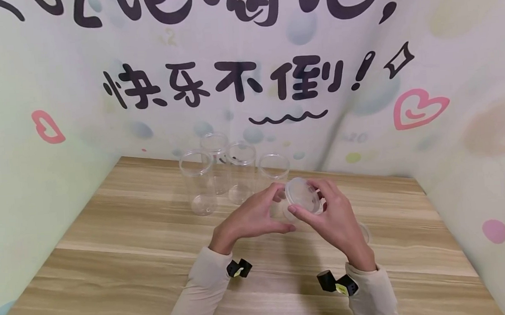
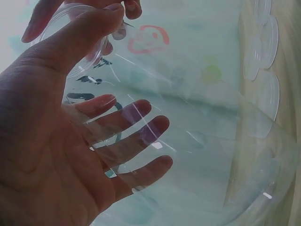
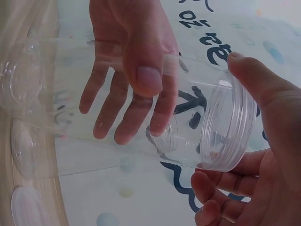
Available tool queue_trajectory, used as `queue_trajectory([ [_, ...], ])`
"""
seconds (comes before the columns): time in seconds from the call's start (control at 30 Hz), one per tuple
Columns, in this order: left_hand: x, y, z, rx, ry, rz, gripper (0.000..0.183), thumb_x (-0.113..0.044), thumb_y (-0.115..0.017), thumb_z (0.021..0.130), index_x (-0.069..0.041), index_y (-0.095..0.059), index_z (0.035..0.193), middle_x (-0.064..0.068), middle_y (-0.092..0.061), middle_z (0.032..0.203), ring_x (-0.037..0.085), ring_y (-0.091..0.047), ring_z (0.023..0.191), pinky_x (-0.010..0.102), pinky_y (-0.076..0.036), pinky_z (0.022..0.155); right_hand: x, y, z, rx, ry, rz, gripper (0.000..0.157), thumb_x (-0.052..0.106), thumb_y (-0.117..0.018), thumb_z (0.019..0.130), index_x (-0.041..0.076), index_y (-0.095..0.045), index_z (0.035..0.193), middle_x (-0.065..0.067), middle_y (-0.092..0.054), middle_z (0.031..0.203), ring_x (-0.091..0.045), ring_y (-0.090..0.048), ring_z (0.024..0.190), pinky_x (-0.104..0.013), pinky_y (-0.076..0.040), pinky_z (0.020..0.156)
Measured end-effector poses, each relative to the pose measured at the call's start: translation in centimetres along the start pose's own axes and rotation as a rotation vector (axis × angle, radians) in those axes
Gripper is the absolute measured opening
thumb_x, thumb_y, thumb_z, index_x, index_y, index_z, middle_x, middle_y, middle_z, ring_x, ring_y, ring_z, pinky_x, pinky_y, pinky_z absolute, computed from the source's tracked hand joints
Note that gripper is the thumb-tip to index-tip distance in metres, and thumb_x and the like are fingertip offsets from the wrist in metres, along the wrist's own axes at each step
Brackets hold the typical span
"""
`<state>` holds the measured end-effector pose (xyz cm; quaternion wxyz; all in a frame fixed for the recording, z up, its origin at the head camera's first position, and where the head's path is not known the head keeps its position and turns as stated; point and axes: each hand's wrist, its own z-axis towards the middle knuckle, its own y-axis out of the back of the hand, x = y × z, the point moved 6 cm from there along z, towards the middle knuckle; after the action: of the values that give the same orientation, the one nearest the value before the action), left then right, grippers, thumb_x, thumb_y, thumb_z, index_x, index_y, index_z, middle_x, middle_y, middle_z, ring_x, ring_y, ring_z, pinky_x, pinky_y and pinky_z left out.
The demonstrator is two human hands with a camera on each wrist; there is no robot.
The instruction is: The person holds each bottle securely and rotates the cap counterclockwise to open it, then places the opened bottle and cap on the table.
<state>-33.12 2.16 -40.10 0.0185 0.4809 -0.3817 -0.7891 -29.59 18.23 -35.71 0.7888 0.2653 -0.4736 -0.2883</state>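
A tall clear plastic cup (image 3: 108, 155) is held tilted above the table, its rim end toward the right hand. My left hand (image 1: 255, 213) holds the cup's body, thumb on one side and fingers spread along the other, visible through the plastic. Over the cup's top sits a round translucent lid (image 1: 301, 195). My right hand (image 1: 334, 215) grips this lid by its edge, with the thumb on the near side and the fingers curled round the far side.
Behind the hands, several clear cups (image 1: 199, 184) stand upright near the back wall (image 1: 215, 102). Loose round lids (image 2: 265, 103) lie on the wooden table (image 1: 124, 250), one lid (image 1: 365, 232) partly hidden by the right wrist.
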Motion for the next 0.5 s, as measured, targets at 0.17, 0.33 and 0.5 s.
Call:
queue_trajectory([
  [0.17,0.0,0.15,-0.23,0.02,0.004,-0.012,0.074,-0.035,-0.084,0.076,-0.016,-0.047,0.137,-0.001,-0.061,0.123,0.017,-0.057,0.117,0.04,-0.049,0.095,0.07,0.01,0.05,0.0,0.038,0.009,0.06,0.032,-0.087,0.075,0.009,-0.062,0.125,-0.008,-0.063,0.113,-0.019,-0.057,0.093,-0.026,-0.047,0.064],
  [0.33,-0.02,0.22,-0.33,0.03,-0.013,-0.003,0.069,-0.034,-0.084,0.076,-0.019,-0.048,0.132,-0.003,-0.062,0.12,0.016,-0.057,0.115,0.038,-0.049,0.095,0.13,0.03,0.08,-0.004,0.098,-0.014,0.061,0.03,-0.089,0.071,0.008,-0.063,0.122,-0.005,-0.063,0.107,-0.016,-0.055,0.087,-0.024,-0.046,0.061],
  [0.5,-0.09,0.3,-0.39,0.039,-0.034,-0.009,0.067,-0.031,-0.085,0.075,-0.02,-0.048,0.129,-0.004,-0.063,0.116,0.016,-0.059,0.112,0.038,-0.051,0.093,0.19,0.16,0.07,0.0,0.147,-0.01,0.063,0.028,-0.091,0.068,0.008,-0.063,0.122,-0.005,-0.063,0.104,-0.014,-0.055,0.084,-0.023,-0.047,0.06],
])
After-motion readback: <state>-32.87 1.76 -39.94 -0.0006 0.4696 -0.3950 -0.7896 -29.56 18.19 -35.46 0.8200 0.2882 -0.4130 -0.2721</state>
